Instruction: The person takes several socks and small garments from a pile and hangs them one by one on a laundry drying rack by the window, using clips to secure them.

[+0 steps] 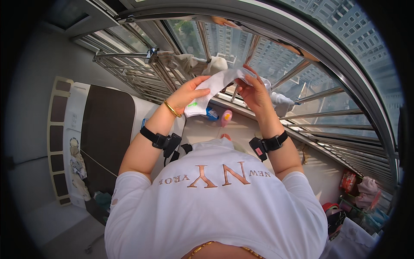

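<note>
A white ribbed sock (219, 84) with a small green mark near its cuff stretches between my hands, in front of the metal window bars. My left hand (188, 94), with a gold bangle at the wrist, grips it near the cuff, thumb on top. At the other end, my right hand (254, 89) holds the sock with the fingers raised around the fabric; part of that end is hidden behind the hand. Just behind the sock, pale cloth items (216, 65) hang at the bars. Another light cloth piece (282, 103) hangs right of my right wrist.
Metal bars (326, 94) line the window ahead. Below my hands are a blue container (212, 114) and a pink bottle (227, 117). A white appliance with a dark lid (108, 119) stands at left. Baskets with cloths (367, 194) sit at lower right.
</note>
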### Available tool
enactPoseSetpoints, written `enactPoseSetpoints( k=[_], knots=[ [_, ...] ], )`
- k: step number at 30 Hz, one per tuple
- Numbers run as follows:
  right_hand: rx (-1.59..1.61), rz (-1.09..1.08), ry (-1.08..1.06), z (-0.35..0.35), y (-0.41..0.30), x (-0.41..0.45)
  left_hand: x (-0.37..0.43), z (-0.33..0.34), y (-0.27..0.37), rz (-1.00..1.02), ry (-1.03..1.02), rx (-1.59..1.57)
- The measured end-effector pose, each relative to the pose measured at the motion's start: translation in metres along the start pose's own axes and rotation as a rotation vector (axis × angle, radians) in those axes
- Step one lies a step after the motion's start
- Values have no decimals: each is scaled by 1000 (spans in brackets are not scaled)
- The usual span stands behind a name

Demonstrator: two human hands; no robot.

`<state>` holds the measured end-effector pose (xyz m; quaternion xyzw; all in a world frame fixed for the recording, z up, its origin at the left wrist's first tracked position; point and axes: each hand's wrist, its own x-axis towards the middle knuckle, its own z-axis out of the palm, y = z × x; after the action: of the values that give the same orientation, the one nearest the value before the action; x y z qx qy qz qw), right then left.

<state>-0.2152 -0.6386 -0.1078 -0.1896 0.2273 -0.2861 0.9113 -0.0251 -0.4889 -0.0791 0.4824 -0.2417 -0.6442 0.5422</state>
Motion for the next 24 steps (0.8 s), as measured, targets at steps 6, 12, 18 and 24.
enactPoseSetpoints(
  k=[6, 12, 18, 24],
  knots=[
    [-338, -28, -1, -33, -20, -12, -2, -3, -3, 68, 23, 420],
    [-1091, -291, -6, -67, -35, -18, 7, 11, -15, -144, -188, 530],
    [-1574, -625, -43, -55, -36, -10, 19, 21, -15, -96, -199, 209],
    [-1377, -466, -145, -42, -10, -2, 12, 37, 36, 7, -60, 80]
  ],
)
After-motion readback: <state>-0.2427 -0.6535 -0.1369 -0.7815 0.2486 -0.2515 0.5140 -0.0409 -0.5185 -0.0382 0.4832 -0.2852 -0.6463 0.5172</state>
